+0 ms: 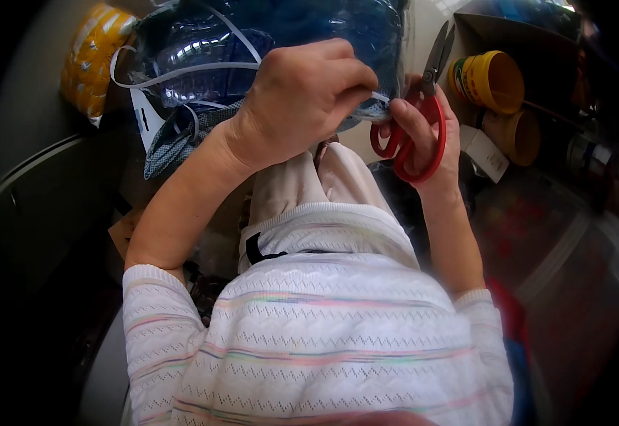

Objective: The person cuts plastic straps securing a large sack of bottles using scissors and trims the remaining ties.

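My left hand point(306, 96) is closed in a pinch, with the fingertips turned toward my right hand. A narrow white strap point(189, 69) loops in from the left and passes behind that hand. Between my two hands a short piece of white strip shows at the fingertips. My right hand point(445, 145) holds red-handled scissors point(435, 142), fingers through the loops and blades pointing up; its thumb reaches toward the strip. Below and behind my hands lies a large bundle in clear plastic wrap point(309, 25), dark blue inside. A blue-and-white woven cloth point(167, 153) hangs at its lower left.
A yellow and white package point(95, 60) stands at the upper left. On the right are a yellow bucket point(497, 82), a second tub point(522, 138), a small white box point(485, 153) and an open carton point(529, 32). A grey panel point(40, 184) borders the left.
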The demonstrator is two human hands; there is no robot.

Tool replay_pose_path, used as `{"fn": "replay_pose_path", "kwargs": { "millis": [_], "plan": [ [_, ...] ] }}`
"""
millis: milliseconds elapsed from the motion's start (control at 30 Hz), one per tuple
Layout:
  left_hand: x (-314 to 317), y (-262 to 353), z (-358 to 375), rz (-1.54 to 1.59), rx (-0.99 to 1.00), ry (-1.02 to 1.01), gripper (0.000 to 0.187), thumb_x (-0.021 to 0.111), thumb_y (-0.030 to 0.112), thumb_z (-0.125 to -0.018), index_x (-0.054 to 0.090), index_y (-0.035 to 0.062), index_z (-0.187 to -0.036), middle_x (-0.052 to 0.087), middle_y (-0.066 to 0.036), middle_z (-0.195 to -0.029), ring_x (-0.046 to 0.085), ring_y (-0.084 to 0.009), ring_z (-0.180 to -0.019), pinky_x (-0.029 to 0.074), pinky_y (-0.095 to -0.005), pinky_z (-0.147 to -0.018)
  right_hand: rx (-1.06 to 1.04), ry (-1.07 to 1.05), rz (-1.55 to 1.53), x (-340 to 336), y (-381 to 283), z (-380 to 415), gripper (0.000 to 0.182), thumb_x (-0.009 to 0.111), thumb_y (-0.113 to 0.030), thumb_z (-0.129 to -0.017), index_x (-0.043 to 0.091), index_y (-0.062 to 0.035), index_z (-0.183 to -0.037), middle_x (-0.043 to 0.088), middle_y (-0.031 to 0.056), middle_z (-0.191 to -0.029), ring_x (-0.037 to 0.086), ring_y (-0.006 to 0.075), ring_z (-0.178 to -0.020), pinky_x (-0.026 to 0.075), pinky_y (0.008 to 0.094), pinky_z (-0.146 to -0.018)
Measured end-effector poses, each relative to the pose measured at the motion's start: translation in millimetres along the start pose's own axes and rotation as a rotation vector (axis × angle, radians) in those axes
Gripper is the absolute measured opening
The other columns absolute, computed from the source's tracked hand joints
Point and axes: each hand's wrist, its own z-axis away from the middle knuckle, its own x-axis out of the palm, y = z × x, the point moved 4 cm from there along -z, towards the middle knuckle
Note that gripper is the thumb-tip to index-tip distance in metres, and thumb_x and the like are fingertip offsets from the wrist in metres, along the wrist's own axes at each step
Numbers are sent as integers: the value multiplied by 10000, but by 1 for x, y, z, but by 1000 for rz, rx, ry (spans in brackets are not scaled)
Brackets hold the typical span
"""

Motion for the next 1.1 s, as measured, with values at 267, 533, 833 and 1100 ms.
{"fn": "replay_pose_path", "kwargs": {
  "millis": [267, 533, 833, 1100],
  "plan": [
    [1, 6, 1, -221, 153, 45, 137, 700, 2, -676, 638, 23, -797, 578, -78, -725, 591, -223, -648, 483, -281, -559, 1, 5, -33, 0, 2, 0, 386, 686, -52, -788, 473, -12, -1107, 588, 62, -806, 599, 128, -621, 484, 228, -541],
    [6, 14, 1, -319, 239, 16, 150, 699, 5, -653, 621, 12, -782, 563, -74, -724, 579, -224, -651, 479, -295, -561, -24, 8, -25, -1, 2, 1, 376, 674, -38, -791, 483, -8, -1113, 587, 52, -798, 584, 113, -609, 474, 217, -532],
    [15, 15, -5, -335, 229, -90, 118, 665, 34, -666, 598, 17, -762, 535, -73, -725, 575, -234, -680, 479, -305, -586, -147, -77, 148, -6, -1, -1, 382, 679, -62, -801, 495, -13, -1133, 597, 31, -788, 570, 67, -612, 451, 170, -517],
    [24, 11, -10, -308, 182, -124, 114, 660, 44, -687, 615, 22, -789, 545, -78, -744, 577, -238, -695, 482, -308, -610, -107, -198, 213, -17, -11, -1, 408, 651, -30, -803, 483, -17, -1174, 628, 69, -874, 610, 92, -666, 462, 169, -531]
  ]
}}
